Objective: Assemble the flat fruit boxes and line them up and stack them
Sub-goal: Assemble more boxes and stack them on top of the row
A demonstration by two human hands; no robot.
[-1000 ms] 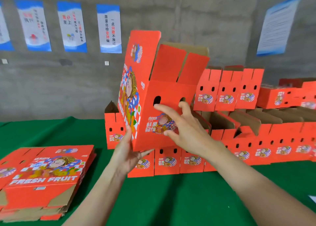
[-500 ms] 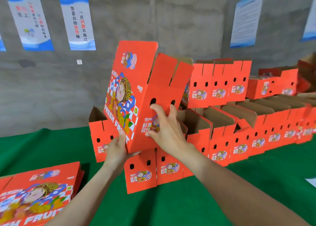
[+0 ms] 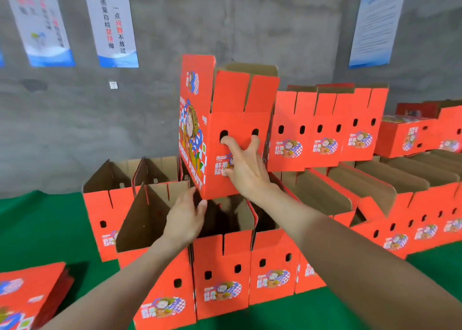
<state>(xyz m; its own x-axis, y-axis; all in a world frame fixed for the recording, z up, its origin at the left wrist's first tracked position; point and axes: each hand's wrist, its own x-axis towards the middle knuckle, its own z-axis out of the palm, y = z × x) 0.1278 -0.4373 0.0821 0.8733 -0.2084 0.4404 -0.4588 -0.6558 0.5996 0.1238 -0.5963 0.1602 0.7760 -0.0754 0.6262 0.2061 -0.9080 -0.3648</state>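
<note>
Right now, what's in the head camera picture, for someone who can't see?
The left hand and right hand hold an open red fruit box over rows of assembled boxes on a green table. Flat boxes lie lower left.

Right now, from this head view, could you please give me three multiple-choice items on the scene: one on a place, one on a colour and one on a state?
1. Where is the held box?
A) above the bottom row, left of the upper-row boxes
B) on the flat stack
C) on the floor

2. What colour is the table cover?
A) blue
B) green
C) white

3. The held box's top flaps are:
A) taped shut
B) torn off
C) open, standing up

Answers:
1 A, it is over the bottom row, beside the upper-row boxes.
2 B, the cover is plainly green.
3 C, the flaps stand upright, with the brown inside showing behind them.
</note>
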